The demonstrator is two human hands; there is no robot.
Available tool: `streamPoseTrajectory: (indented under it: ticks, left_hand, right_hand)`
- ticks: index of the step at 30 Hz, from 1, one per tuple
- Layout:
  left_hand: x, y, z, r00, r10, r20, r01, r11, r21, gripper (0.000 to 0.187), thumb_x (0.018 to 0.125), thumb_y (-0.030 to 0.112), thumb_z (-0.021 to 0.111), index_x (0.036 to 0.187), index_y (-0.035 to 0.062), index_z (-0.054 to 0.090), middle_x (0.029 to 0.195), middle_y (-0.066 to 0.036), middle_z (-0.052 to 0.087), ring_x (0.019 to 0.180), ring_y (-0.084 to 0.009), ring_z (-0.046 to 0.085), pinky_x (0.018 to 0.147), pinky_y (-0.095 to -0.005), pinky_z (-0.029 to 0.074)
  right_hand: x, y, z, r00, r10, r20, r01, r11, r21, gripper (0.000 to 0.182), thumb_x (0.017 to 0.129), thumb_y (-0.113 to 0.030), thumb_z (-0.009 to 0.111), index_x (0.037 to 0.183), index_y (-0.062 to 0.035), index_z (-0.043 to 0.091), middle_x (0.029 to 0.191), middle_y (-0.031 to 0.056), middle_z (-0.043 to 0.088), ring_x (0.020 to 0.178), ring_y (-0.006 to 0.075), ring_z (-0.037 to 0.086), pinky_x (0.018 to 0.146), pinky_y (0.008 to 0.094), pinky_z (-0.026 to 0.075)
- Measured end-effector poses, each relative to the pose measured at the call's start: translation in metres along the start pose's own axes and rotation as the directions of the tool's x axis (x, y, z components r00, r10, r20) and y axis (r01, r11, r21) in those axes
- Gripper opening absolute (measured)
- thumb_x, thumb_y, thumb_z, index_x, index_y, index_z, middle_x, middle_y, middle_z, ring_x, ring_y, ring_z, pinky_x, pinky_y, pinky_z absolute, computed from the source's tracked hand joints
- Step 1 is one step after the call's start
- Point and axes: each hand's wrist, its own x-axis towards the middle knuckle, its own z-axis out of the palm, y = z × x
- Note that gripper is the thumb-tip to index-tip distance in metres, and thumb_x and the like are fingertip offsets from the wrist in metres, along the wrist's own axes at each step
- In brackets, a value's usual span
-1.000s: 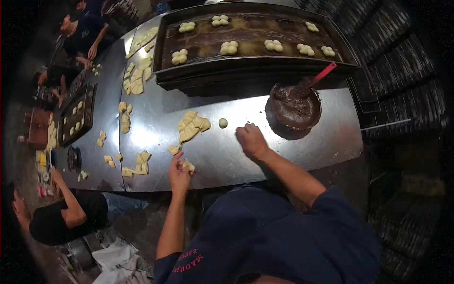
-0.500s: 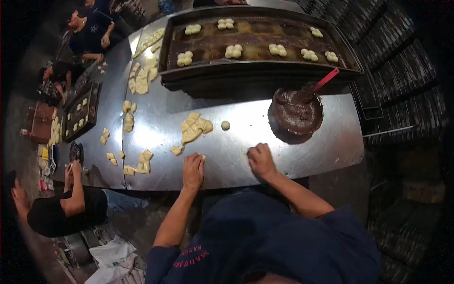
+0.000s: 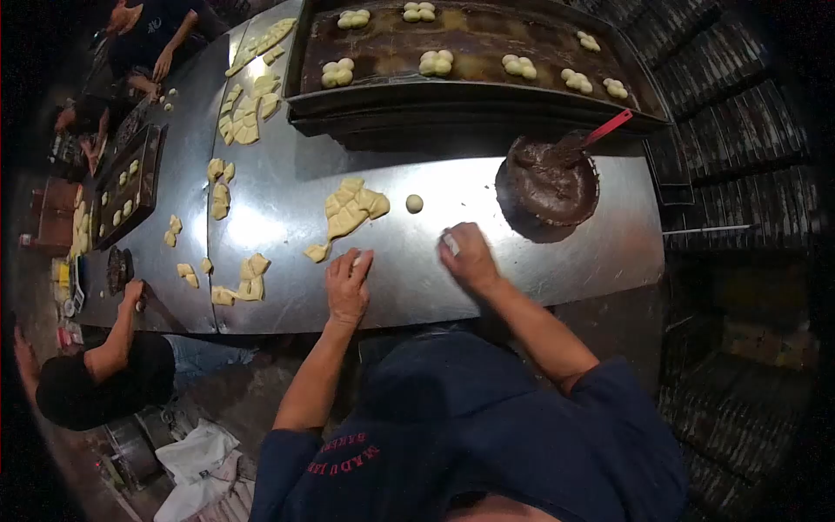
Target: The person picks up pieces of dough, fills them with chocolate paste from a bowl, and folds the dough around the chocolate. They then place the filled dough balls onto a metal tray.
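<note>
My left hand (image 3: 348, 285) is closed round a small piece of dough (image 3: 357, 261) on the metal table, just below a cluster of cut dough pieces (image 3: 352, 209). To its right, my right hand (image 3: 467, 254) has its fingers curled round another pale bit of dough (image 3: 450, 244). A single round dough ball (image 3: 414, 204) lies between and above the two hands. Up and right of my right hand stands a round container of dark brown paste (image 3: 550, 187), with a red-handled spatula (image 3: 607, 128) stuck in it.
A large dark tray (image 3: 487, 97) with grouped dough balls spans the table's far side. More cut dough (image 3: 243, 117) lies to the left. Co-workers stand along the left side, one with a hand (image 3: 133, 292) near a smaller tray (image 3: 130, 187). Stacked trays (image 3: 731, 139) fill the right.
Both hands have shifted up in the view, and my right hand has turned so that its pale dough shows. The nearest co-worker's hand has lowered to the table.
</note>
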Motion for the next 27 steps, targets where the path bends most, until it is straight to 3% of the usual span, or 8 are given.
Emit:
streamPoseTrajectory:
  ticks: [5, 10, 13, 14, 17, 21, 25, 27]
  left_hand:
    - [-0.007, -0.015, 0.003, 0.998, 0.035, -0.045, -0.036, 0.999, -0.024, 0.042, 0.074, -0.002, 0.059, 0.113, 0.0104, 0.068, 0.114, -0.011, 0.061, 0.103, -0.0322, 0.057, 0.088, -0.0428, 0.042]
    - [-0.017, -0.019, 0.003, 0.999, 0.036, 0.013, -0.036, 0.999, -0.035, 0.047, 0.070, -0.001, 0.061, 0.114, 0.0138, 0.069, 0.116, -0.009, 0.059, 0.105, -0.0298, 0.055, 0.089, -0.0449, 0.041]
    - [-0.017, -0.020, 0.005, 1.000, 0.002, -0.002, -0.002, 0.998, -0.059, 0.039, 0.075, 0.004, 0.066, 0.113, 0.0132, 0.069, 0.117, -0.008, 0.059, 0.105, -0.0297, 0.055, 0.089, -0.0443, 0.041]
    - [-0.015, -0.019, 0.004, 1.000, 0.000, 0.001, 0.000, 0.998, -0.064, 0.039, 0.075, 0.004, 0.066, 0.113, 0.0132, 0.069, 0.117, -0.008, 0.059, 0.105, -0.0297, 0.055, 0.089, -0.0443, 0.041]
    - [-0.012, -0.015, -0.001, 1.000, -0.026, 0.005, 0.026, 0.993, -0.119, 0.025, 0.083, 0.009, 0.069, 0.107, 0.0081, 0.069, 0.114, -0.010, 0.062, 0.103, -0.0309, 0.057, 0.090, -0.0423, 0.042]
    - [-0.008, -0.016, -0.002, 0.999, -0.045, -0.013, 0.043, 0.992, -0.117, 0.028, 0.082, 0.013, 0.072, 0.110, 0.0098, 0.068, 0.118, -0.010, 0.059, 0.104, -0.0317, 0.056, 0.089, -0.0442, 0.043]
    - [-0.010, -0.006, -0.012, 0.995, -0.098, -0.013, 0.097, 0.994, -0.059, 0.024, 0.083, 0.010, 0.070, 0.108, 0.0073, 0.068, 0.118, -0.014, 0.058, 0.105, -0.0350, 0.055, 0.087, -0.0445, 0.046]
    - [-0.015, -0.005, -0.012, 0.996, -0.090, -0.005, 0.089, 0.993, -0.073, 0.024, 0.083, 0.007, 0.069, 0.107, 0.0063, 0.067, 0.114, -0.015, 0.060, 0.101, -0.0363, 0.057, 0.085, -0.0433, 0.047]
  right_hand:
    - [-0.061, -0.008, -0.034, 0.996, 0.082, -0.039, -0.087, 0.986, -0.143, 0.011, 0.078, -0.003, 0.070, 0.086, -0.0016, 0.063, 0.092, 0.0151, 0.060, 0.088, 0.0344, 0.058, 0.075, 0.0398, 0.048]
    - [-0.017, -0.026, -0.007, 0.735, 0.662, 0.147, -0.676, 0.701, 0.227, 0.019, 0.080, -0.014, 0.076, 0.093, -0.0017, 0.072, 0.091, 0.0107, 0.070, 0.084, 0.0178, 0.067, 0.075, 0.0324, 0.053]
    - [0.072, -0.026, 0.011, 0.813, 0.567, 0.134, -0.581, 0.767, 0.272, 0.030, 0.082, -0.022, 0.075, 0.104, -0.0011, 0.072, 0.103, 0.0136, 0.070, 0.093, 0.0217, 0.068, 0.081, 0.0315, 0.055]
    - [0.095, -0.026, 0.020, 0.906, 0.420, 0.045, -0.416, 0.868, 0.269, 0.025, 0.083, -0.020, 0.073, 0.100, -0.0018, 0.072, 0.100, 0.0154, 0.069, 0.090, 0.0259, 0.068, 0.080, 0.0357, 0.055]
    - [0.113, -0.004, 0.048, 0.983, 0.146, 0.112, -0.125, 0.976, -0.178, 0.021, 0.080, -0.016, 0.073, 0.098, -0.0047, 0.069, 0.095, 0.0168, 0.063, 0.086, 0.0332, 0.065, 0.073, 0.0410, 0.054]
    - [0.098, -0.013, 0.054, 0.989, 0.092, 0.116, -0.049, 0.944, -0.325, 0.027, 0.079, -0.015, 0.073, 0.104, -0.0063, 0.066, 0.096, 0.0147, 0.061, 0.086, 0.0321, 0.065, 0.073, 0.0398, 0.053]
    - [0.094, 0.003, 0.061, 0.976, 0.216, -0.030, -0.216, 0.976, 0.009, 0.032, 0.078, -0.020, 0.075, 0.107, -0.0102, 0.066, 0.104, 0.0125, 0.059, 0.091, 0.0327, 0.060, 0.075, 0.0434, 0.051]
    - [0.098, 0.016, 0.059, 0.995, 0.089, 0.051, -0.068, 0.945, -0.321, 0.031, 0.078, -0.023, 0.075, 0.106, -0.0117, 0.067, 0.108, 0.0110, 0.059, 0.100, 0.0336, 0.056, 0.079, 0.0442, 0.049]
